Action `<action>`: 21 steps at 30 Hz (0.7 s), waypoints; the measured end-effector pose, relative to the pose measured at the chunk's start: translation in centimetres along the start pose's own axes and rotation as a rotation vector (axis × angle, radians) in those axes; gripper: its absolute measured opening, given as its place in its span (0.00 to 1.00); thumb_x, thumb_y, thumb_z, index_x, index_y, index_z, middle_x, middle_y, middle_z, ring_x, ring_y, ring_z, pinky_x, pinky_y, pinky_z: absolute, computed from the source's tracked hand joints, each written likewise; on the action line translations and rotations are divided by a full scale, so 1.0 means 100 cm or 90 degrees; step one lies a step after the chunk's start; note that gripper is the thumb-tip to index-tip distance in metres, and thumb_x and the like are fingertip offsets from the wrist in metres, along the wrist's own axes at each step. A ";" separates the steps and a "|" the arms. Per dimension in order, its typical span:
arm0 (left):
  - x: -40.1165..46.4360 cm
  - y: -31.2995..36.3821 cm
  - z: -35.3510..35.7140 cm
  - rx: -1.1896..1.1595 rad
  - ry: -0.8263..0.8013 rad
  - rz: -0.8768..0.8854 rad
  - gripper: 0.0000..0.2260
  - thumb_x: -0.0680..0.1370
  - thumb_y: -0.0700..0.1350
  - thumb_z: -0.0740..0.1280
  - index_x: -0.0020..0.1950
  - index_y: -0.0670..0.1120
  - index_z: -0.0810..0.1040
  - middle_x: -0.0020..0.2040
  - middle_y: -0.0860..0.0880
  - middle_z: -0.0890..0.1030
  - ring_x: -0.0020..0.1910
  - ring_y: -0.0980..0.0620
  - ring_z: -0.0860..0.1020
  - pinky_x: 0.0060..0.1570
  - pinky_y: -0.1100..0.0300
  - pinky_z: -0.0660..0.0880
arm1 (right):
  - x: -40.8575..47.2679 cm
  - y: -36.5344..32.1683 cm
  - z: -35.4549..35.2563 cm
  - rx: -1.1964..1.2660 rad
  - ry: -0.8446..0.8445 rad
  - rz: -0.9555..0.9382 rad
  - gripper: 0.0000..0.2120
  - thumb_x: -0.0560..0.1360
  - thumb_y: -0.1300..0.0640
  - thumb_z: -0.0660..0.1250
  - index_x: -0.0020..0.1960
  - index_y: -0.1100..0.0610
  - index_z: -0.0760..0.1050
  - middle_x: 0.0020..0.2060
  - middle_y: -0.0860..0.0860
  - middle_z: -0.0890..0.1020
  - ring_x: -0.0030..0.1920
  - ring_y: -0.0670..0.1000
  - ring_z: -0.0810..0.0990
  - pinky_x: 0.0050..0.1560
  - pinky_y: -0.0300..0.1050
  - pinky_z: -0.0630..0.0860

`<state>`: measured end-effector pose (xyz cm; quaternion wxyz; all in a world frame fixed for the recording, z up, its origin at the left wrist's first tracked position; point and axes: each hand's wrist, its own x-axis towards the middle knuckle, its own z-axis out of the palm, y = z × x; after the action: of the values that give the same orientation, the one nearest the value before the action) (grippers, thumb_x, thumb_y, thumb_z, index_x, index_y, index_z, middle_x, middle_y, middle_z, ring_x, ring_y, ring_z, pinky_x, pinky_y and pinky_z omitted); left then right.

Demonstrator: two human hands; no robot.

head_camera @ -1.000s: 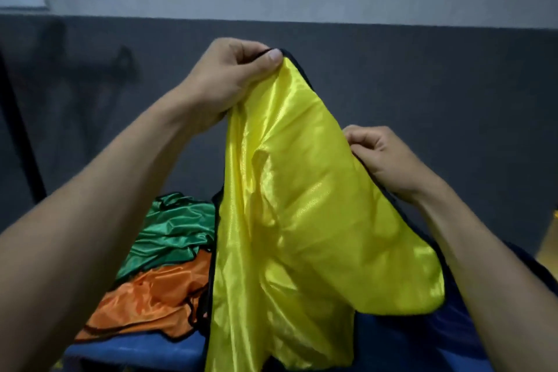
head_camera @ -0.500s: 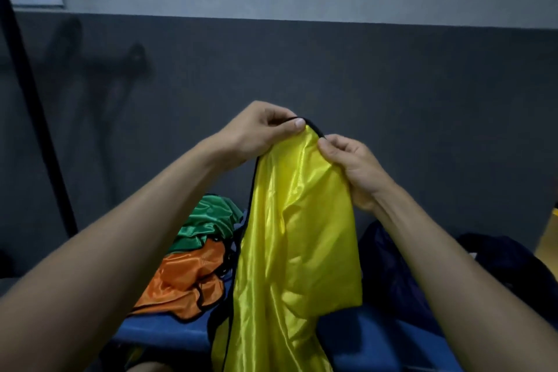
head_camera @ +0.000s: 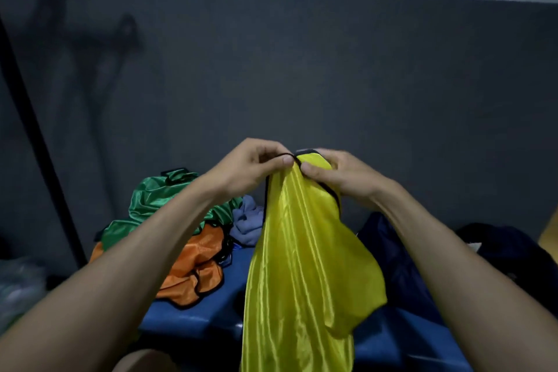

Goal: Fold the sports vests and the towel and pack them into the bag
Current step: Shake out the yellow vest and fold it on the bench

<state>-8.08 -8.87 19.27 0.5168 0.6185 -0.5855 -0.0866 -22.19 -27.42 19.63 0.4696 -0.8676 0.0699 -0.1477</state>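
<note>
A shiny yellow vest (head_camera: 305,269) with black trim hangs in the air in front of me. My left hand (head_camera: 250,164) and my right hand (head_camera: 338,174) pinch its top edge side by side, thumbs almost touching. On the blue surface (head_camera: 193,317) to the left lie a crumpled green vest (head_camera: 154,205) and an orange vest (head_camera: 193,266). A bluish-grey towel (head_camera: 247,220) is bunched behind them. A dark navy bag (head_camera: 401,266) sits to the right, partly hidden by the yellow vest and my right arm.
A dark grey wall (head_camera: 332,84) rises close behind the surface. A black pole (head_camera: 39,142) stands at the left. More dark fabric (head_camera: 501,248) lies at the far right.
My right hand came up to meet the left at the top of the yellow vest. Both hands sit lower in view, and the vest hangs narrower and doubled.
</note>
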 end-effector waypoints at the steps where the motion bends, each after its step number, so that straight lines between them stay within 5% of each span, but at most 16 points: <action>1: 0.002 0.000 0.001 -0.011 -0.012 -0.002 0.11 0.80 0.48 0.67 0.51 0.41 0.82 0.46 0.42 0.84 0.46 0.50 0.82 0.50 0.51 0.79 | 0.001 0.002 0.002 0.004 -0.007 0.001 0.21 0.74 0.42 0.73 0.58 0.57 0.83 0.53 0.52 0.87 0.52 0.51 0.86 0.56 0.49 0.81; 3: 0.003 -0.004 0.003 -0.046 -0.022 -0.020 0.10 0.81 0.47 0.66 0.51 0.41 0.81 0.44 0.43 0.82 0.44 0.48 0.79 0.45 0.50 0.76 | 0.007 0.001 0.002 0.054 0.067 -0.044 0.18 0.76 0.48 0.72 0.51 0.65 0.82 0.45 0.55 0.86 0.44 0.52 0.84 0.49 0.49 0.80; 6: -0.005 -0.025 0.006 -0.031 -0.064 -0.034 0.11 0.82 0.46 0.67 0.53 0.39 0.81 0.50 0.41 0.83 0.48 0.47 0.81 0.50 0.52 0.76 | 0.017 -0.006 -0.010 0.287 0.231 -0.081 0.11 0.81 0.53 0.67 0.44 0.59 0.78 0.34 0.49 0.83 0.35 0.45 0.80 0.40 0.41 0.78; 8: -0.016 -0.045 0.015 0.020 -0.138 -0.030 0.08 0.81 0.47 0.69 0.52 0.42 0.83 0.52 0.46 0.83 0.51 0.51 0.81 0.54 0.56 0.76 | 0.021 -0.012 -0.022 0.428 0.252 -0.087 0.13 0.83 0.50 0.63 0.48 0.58 0.79 0.34 0.49 0.80 0.35 0.47 0.80 0.41 0.43 0.80; 12: -0.038 -0.078 0.041 0.150 -0.239 -0.022 0.06 0.81 0.48 0.70 0.50 0.48 0.85 0.47 0.56 0.80 0.48 0.59 0.79 0.50 0.65 0.72 | 0.020 -0.019 -0.028 0.420 0.266 -0.074 0.17 0.85 0.47 0.60 0.57 0.57 0.82 0.33 0.49 0.76 0.35 0.48 0.78 0.44 0.49 0.79; 18: -0.044 -0.093 0.059 0.188 -0.101 -0.029 0.08 0.82 0.48 0.68 0.53 0.46 0.85 0.47 0.56 0.83 0.46 0.62 0.80 0.45 0.67 0.73 | 0.023 -0.010 -0.030 0.422 0.280 -0.046 0.18 0.84 0.46 0.61 0.57 0.57 0.83 0.37 0.52 0.77 0.39 0.51 0.79 0.49 0.55 0.81; 21: -0.034 -0.084 0.044 0.033 -0.003 -0.087 0.08 0.83 0.45 0.67 0.48 0.46 0.84 0.43 0.55 0.83 0.42 0.60 0.80 0.46 0.62 0.74 | 0.024 0.004 -0.038 0.411 0.385 -0.029 0.15 0.84 0.50 0.63 0.55 0.60 0.83 0.39 0.52 0.82 0.39 0.50 0.82 0.44 0.47 0.81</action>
<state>-6.89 -10.34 9.37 0.4919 0.6702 -0.5452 -0.1082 -21.16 -31.33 21.72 0.6715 -0.5958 0.1354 -0.4192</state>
